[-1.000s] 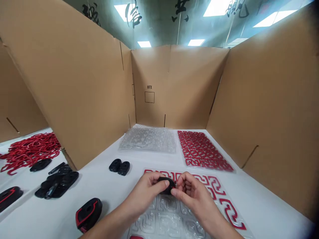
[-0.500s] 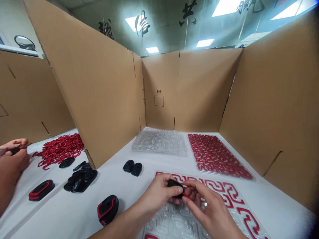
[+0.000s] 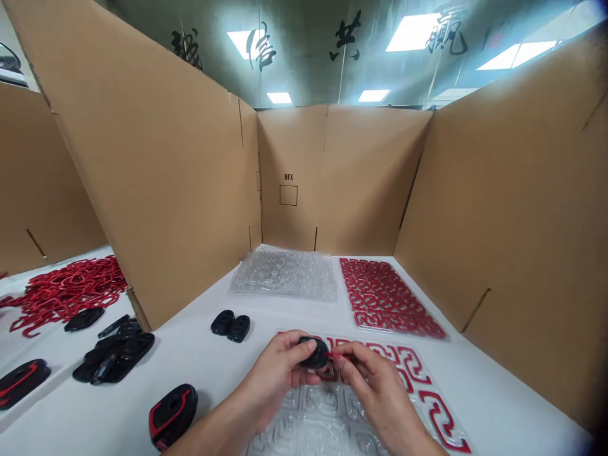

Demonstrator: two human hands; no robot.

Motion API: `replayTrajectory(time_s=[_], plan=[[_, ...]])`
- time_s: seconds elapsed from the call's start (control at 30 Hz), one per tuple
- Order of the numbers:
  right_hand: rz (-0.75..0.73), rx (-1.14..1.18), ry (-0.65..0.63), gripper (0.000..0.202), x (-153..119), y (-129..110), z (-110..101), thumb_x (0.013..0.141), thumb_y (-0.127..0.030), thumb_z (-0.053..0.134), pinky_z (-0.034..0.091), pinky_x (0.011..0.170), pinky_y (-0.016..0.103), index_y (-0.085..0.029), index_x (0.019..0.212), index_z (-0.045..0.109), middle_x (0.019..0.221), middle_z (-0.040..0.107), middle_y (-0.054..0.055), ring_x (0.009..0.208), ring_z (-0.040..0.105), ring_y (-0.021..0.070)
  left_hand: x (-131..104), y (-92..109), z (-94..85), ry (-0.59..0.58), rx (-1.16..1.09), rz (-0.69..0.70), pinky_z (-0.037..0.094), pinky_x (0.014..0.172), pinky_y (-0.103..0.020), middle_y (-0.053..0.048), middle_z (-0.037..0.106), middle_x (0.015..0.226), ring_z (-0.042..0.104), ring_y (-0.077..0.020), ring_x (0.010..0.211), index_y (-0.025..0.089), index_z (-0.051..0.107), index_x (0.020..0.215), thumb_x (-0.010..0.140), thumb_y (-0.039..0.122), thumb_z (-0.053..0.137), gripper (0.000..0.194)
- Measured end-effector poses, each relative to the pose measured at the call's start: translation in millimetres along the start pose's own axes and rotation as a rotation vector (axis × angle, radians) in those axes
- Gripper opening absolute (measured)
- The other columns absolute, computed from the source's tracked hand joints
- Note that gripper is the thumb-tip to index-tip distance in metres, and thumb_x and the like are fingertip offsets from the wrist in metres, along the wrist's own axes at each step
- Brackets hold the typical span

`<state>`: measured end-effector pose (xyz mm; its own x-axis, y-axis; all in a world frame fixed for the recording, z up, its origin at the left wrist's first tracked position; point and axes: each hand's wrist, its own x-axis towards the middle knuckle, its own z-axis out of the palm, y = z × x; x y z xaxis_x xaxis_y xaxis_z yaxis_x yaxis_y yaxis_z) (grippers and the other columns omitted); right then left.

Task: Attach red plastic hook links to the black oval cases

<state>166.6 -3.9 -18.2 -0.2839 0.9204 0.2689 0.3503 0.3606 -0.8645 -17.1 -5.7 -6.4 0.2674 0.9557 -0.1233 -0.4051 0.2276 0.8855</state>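
My left hand [image 3: 285, 367] grips a black oval shell [image 3: 314, 353], its thumb on top. At the shell's right edge, my right hand [image 3: 368, 373] pinches a thin red strip [image 3: 336, 356] that reaches the shell. Both hands are over a clear plastic tray [image 3: 327, 411] with moulded slots; red curved pieces [image 3: 412, 366] fill slots along its back and right, and many nearer slots hold none. Left of my left forearm stands a black shell with a red strip [image 3: 173, 415]. Two plain black shells [image 3: 230, 325] lie farther back.
Behind are a stack of clear trays [image 3: 285, 273] and a tray full of red pieces [image 3: 392, 294]. At left lie a black parts pile [image 3: 116, 354], another red-trimmed shell [image 3: 23, 382] and a red heap [image 3: 76, 288]. Cardboard walls [image 3: 166, 171] enclose the table.
The view has turned to the right, and the other person's hands have left it almost wholly. The black shell in my left hand now shows more of its face, with the red strip at its right edge.
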Motion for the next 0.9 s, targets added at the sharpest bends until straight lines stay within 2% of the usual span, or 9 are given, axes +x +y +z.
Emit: replayTrajectory(time_s=[0.1,0.23,0.47,0.57,0.67,0.77,0.9], plan=[[0.034,0.058,-0.001,0.025,0.6,0.7,1.6,0.092,-0.041,0.053,0.050,0.068,0.027,-0.020,0.087,0.064,0.082,0.071,0.003,0.074,0.065,0.0186,1.1,0.5,-2.6,-0.033,0.004,-0.007,0.050,0.060,-0.020,-0.011,0.072,0.083,0.067,-0.0149,0.072,0.010,0.070,0.089,0.079,0.037,0.070,0.029],[0.088,0.201,0.033,0.025,3.6,-1.0,2.3,0.087,-0.044,0.059,0.048,0.063,0.025,-0.020,0.089,0.065,0.080,0.070,0.003,0.070,0.063,0.0178,-0.5,4.8,-1.5,-0.018,-0.011,-0.011,0.052,0.060,-0.022,-0.012,0.072,0.083,0.067,-0.0158,0.072,0.010,0.070,0.086,0.080,0.037,0.068,0.028],[0.196,0.471,0.039,0.034,10.7,-5.0,-2.4,0.068,-0.045,0.079,0.045,0.056,0.023,-0.018,0.086,0.069,0.077,0.070,0.002,0.059,0.058,0.0128,-3.1,7.3,3.0,-0.030,-0.067,-0.027,0.053,0.062,-0.021,-0.013,0.074,0.086,0.070,-0.0170,0.074,0.010,0.070,0.085,0.080,0.033,0.069,0.024],[0.221,0.575,0.047,0.034,11.9,0.7,-1.3,0.066,-0.043,0.082,0.042,0.055,0.022,-0.017,0.086,0.070,0.075,0.069,0.001,0.058,0.056,0.0106,-3.6,4.4,3.8,-0.037,-0.076,-0.045,0.054,0.063,-0.021,-0.013,0.075,0.087,0.071,-0.0179,0.076,0.010,0.071,0.090,0.079,0.033,0.071,0.026],[0.242,0.586,0.060,0.035,13.0,6.2,0.0,0.066,-0.046,0.081,0.040,0.054,0.022,-0.016,0.081,0.071,0.068,0.067,0.000,0.054,0.052,0.0094,-4.0,2.8,4.1,-0.033,-0.064,-0.040,0.054,0.062,-0.021,-0.012,0.075,0.088,0.071,-0.0180,0.076,0.010,0.070,0.089,0.076,0.035,0.073,0.028],[0.254,0.524,0.093,0.038,13.3,5.6,-0.3,0.065,-0.050,0.080,0.039,0.052,0.022,-0.015,0.075,0.068,0.060,0.063,-0.001,0.051,0.050,0.0099,-3.9,3.0,4.4,-0.013,-0.033,-0.019,0.054,0.061,-0.021,-0.009,0.074,0.085,0.070,-0.0168,0.075,0.012,0.068,0.080,0.073,0.035,0.075,0.025],[0.245,0.540,0.123,0.037,11.0,-3.4,-1.2,0.068,-0.050,0.078,0.044,0.056,0.025,-0.017,0.072,0.063,0.066,0.065,0.000,0.055,0.056,0.0124,-2.7,2.6,4.1,0.011,-0.002,-0.032,0.053,0.059,-0.022,-0.008,0.073,0.084,0.070,-0.0165,0.072,0.014,0.062,0.074,0.071,0.035,0.076,0.025]])
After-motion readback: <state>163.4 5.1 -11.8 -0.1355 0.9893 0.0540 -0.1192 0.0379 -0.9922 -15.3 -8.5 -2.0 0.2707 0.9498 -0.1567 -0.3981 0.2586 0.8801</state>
